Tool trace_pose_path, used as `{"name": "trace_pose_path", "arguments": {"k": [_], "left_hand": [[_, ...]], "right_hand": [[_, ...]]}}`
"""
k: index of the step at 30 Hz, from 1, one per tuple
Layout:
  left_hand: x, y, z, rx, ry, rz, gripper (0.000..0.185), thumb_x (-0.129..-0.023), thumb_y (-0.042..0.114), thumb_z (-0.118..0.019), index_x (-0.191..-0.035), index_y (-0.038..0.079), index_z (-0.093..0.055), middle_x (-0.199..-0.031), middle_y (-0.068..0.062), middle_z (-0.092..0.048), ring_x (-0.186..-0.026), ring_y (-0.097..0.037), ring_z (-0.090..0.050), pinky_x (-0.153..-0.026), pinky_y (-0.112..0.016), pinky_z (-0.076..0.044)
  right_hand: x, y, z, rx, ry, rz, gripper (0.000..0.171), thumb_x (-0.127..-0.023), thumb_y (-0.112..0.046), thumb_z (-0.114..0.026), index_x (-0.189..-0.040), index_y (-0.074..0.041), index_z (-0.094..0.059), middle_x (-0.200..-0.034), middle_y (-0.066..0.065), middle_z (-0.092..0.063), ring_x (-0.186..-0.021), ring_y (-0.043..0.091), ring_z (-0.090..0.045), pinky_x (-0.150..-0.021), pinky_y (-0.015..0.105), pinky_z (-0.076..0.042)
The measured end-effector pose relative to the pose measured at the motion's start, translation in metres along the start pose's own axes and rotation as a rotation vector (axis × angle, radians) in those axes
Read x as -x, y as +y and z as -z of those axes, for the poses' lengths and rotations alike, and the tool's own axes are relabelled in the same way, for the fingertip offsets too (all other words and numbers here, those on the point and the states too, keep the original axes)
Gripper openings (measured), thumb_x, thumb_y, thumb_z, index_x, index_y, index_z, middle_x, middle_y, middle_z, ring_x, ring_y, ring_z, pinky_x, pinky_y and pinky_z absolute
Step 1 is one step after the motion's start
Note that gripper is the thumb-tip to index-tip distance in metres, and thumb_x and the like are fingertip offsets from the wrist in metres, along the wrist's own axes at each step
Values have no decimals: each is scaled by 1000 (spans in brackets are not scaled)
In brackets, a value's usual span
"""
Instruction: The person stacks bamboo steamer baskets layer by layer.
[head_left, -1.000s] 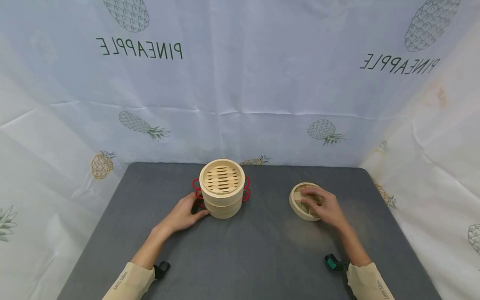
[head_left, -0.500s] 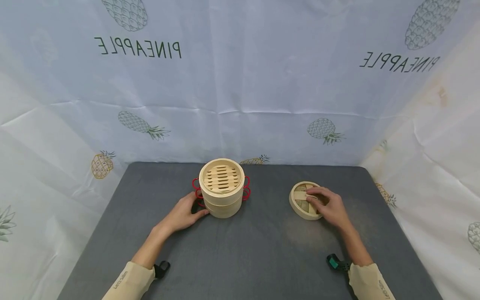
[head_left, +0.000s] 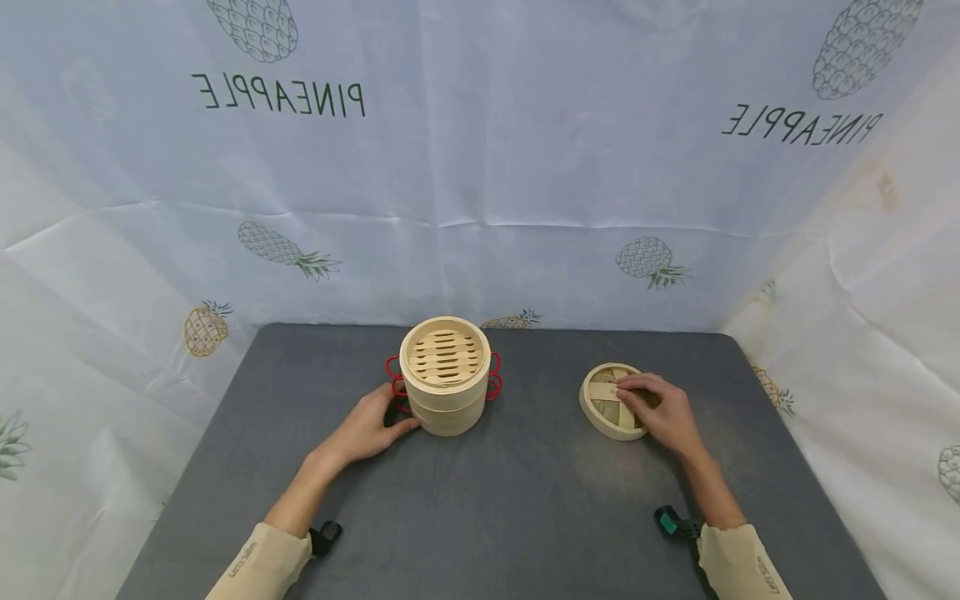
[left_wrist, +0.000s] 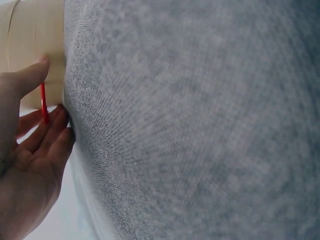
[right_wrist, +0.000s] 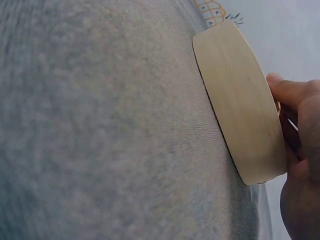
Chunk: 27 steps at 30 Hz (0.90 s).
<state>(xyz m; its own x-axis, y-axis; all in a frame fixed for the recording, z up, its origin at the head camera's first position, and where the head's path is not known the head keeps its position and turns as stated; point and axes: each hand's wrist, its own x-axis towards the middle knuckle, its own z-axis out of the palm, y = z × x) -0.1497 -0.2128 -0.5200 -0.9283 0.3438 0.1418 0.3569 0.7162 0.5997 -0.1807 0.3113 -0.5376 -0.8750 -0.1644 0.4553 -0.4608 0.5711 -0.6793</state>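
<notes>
A stack of round bamboo steamer baskets (head_left: 446, 379) stands upright on the table, with a slatted floor showing in the top one. Thin red loop handles (head_left: 495, 386) stick out from both sides. My left hand (head_left: 367, 425) holds the lowest part of the stack at its left side, thumb on the wall (left_wrist: 52, 80) and fingers around beside the red loop. Off to the right, the round woven bamboo lid (head_left: 602, 427) lies flat on the table. From above, my right hand (head_left: 663, 412) pinches the strip across the lid's middle between thumb and fingers.
Beneath everything is a dark grey table (head_left: 510, 508) with rounded far corners. White curtains (head_left: 480, 167) printed with pineapples hang behind it and along both sides. Black straps (head_left: 325, 539) sit at the sleeve cuffs.
My right hand has shifted slightly right over the lid, and its thumb and fingers have closed together on the lid's strip. The left hand and the steamer stack have stayed in place.
</notes>
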Motion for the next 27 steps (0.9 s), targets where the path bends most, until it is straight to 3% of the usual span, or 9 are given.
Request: {"name": "trace_pose_path", "arguments": {"k": [8, 15, 20, 27], "left_hand": [[1, -4, 0, 32, 25, -43, 62, -95, 25, -86, -146, 2, -60, -126, -15, -71, -114, -30, -70, -97, -56, -58], [-2, -31, -14, 66, 96, -160, 62, -99, 43, -80, -145, 6, -61, -121, -15, -70, -107, -26, -69, -89, -46, -59], [-2, -28, -12, 50, 82, -139, 63, -98, 43, -82, -146, 7, -61, -122, -14, -71, -109, -27, -70, -90, -48, -59], [-2, -4, 1, 23, 4, -35, 62, -96, 27, -85, -147, 3, -60, -128, -13, -71, -117, -30, -71, -100, -55, -58]], "right_hand": [[-1, -1, -2, 72, -4, 54, 13, -95, 3, -80, -104, -6, -81, -112, 13, -79, -111, -13, -58, -92, 2, -44], [-4, -7, -3, 76, 8, 80, 15, -94, 6, -79, -105, -4, -80, -109, 13, -78, -104, -8, -60, -84, 6, -46], [-9, -14, -2, 42, 9, 107, 18, -92, 9, -79, -105, -3, -80, -109, 12, -78, -103, -6, -61, -83, 6, -46], [-19, -26, 1, 35, -7, 137, 19, -91, 9, -81, -104, -6, -80, -112, 12, -79, -112, -10, -60, -91, 4, -46]]}}
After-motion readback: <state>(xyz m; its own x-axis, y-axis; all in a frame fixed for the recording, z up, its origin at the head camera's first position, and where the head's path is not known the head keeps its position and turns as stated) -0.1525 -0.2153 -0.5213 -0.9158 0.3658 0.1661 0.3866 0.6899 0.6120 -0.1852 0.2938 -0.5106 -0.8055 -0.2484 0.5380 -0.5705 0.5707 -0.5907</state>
